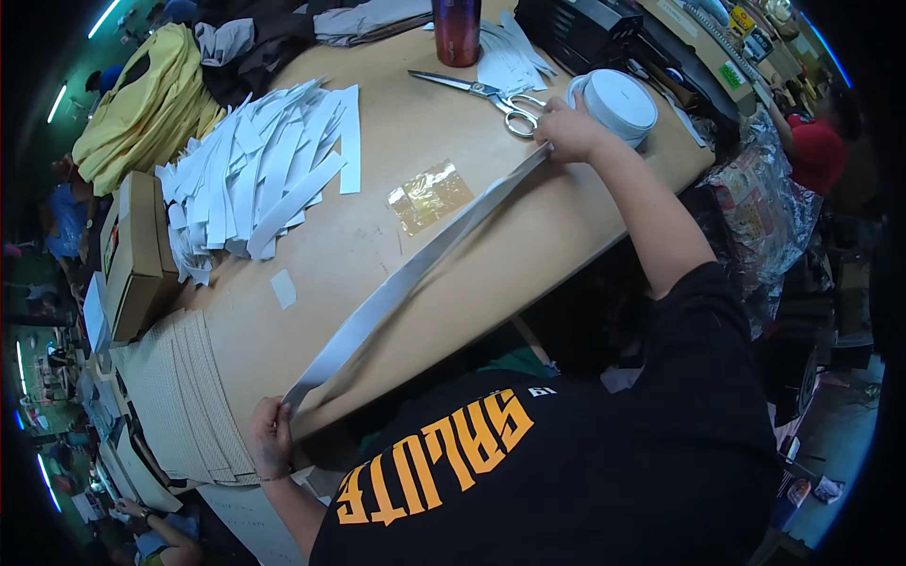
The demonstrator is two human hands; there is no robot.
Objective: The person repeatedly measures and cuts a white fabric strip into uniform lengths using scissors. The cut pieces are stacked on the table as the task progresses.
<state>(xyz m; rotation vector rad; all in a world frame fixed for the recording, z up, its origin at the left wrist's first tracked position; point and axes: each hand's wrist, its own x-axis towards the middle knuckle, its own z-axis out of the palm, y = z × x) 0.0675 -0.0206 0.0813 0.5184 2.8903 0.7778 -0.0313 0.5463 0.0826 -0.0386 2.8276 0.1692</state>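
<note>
We stretch one length of white band (415, 269) flat across the table (528, 236), our left hand (272, 436) pinching its near end at the table's edge and our right hand (569, 130) pinching the far end beside the one roll (618, 102). If either pinch loosens, we judge the band may sag or twist and the length come out wrong. One pair of scissors (486, 94) lies just beyond our right hand. The cut strips (260, 174) are too many and too overlapped to count.
</note>
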